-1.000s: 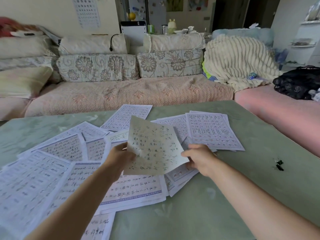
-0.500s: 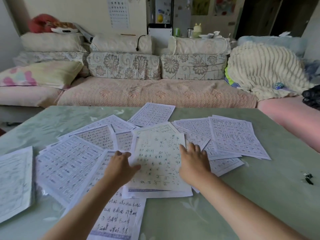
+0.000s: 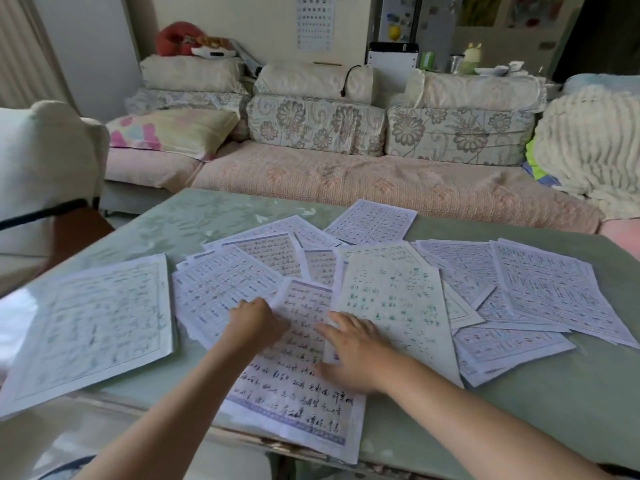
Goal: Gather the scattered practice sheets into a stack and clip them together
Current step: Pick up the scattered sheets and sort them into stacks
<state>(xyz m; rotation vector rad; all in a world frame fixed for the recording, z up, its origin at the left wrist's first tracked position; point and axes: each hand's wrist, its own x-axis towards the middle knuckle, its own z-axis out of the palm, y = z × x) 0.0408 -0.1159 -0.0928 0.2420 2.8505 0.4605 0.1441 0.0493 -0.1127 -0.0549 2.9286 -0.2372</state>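
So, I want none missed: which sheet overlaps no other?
The far-left sheet: it lies alone on the table, overlapped by none of the others.

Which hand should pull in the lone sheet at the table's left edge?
Left. The left hand is nearer the lone sheet; the right hand lies flat on the middle sheets, farther off.

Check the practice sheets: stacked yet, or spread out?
Spread out. The practice sheets lie loosely overlapping across the table, with one sheet apart at the left. The right hand lies flat on the middle ones.
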